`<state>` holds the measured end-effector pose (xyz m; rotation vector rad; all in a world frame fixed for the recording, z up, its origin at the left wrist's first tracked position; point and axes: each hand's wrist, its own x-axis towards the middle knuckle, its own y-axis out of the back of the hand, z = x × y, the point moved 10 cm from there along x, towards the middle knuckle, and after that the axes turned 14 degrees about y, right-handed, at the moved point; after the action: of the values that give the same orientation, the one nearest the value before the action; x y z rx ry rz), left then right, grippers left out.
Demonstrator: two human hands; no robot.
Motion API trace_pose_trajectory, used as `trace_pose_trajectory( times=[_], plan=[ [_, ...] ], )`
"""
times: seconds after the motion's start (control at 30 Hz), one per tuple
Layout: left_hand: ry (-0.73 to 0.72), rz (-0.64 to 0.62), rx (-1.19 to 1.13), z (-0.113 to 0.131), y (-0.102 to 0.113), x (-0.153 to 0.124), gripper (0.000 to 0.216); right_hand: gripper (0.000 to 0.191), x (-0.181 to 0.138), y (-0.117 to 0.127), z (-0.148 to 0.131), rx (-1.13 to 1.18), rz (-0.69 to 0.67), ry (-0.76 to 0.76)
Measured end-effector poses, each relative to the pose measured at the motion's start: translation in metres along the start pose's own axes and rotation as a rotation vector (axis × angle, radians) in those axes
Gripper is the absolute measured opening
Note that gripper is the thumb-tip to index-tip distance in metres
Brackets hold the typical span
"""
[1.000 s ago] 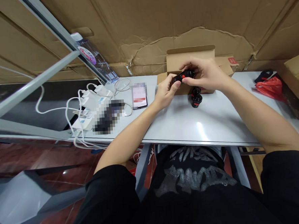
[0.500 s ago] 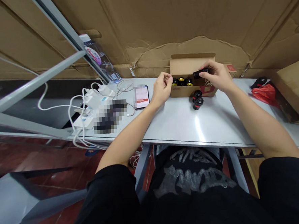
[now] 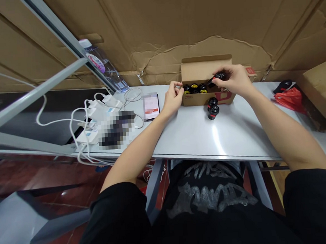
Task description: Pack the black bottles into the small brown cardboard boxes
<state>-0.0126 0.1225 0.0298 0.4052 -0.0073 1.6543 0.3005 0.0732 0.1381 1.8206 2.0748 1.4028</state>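
Observation:
An open cardboard box (image 3: 198, 98) sits at the back of the table, its lid raised. Several black round pieces (image 3: 203, 88) lie in the box, some with yellow rings. My right hand (image 3: 233, 80) pinches a black cylindrical piece (image 3: 218, 76) with a red band, tilted over the right part of the box. At the left end of the box, the curled fingers of my left hand (image 3: 174, 97) grip its edge. Two more black pieces with red bands stand close together before the box, a rear one (image 3: 212, 101) and a front one (image 3: 213, 113).
On the left are a phone (image 3: 151, 107), a power strip (image 3: 85, 136) with white cables, and a leaning water bottle (image 3: 104, 66) beside a metal frame (image 3: 55, 27). A red plastic bag (image 3: 290, 99) and another cardboard box (image 3: 322, 88) are on the right.
The black piece in my right hand has tipped, its left end now lower toward the inside of the box. My left hand stays at the box's left edge. The view has shifted slightly.

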Motion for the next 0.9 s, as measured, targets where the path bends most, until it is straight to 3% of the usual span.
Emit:
trace_pose_trajectory(
  times=[0.23,0.47,0.73,0.9],
  plan=[
    [0.003,-0.013,0.004,-0.001,0.001,-0.001,0.018,0.047,0.005,0.004,0.001,-0.122,-0.053,0.132],
    [0.025,-0.003,0.024,0.007,0.0,-0.006,0.025,0.035,0.005,0.002,0.005,-0.124,-0.006,0.195],
    [-0.016,-0.022,0.043,0.004,-0.001,-0.003,0.026,0.053,0.006,0.005,0.018,-0.026,0.013,0.099],
    [-0.05,-0.016,0.078,0.001,-0.002,-0.001,0.026,0.051,0.004,0.008,0.012,-0.085,0.004,0.104]
  ],
)
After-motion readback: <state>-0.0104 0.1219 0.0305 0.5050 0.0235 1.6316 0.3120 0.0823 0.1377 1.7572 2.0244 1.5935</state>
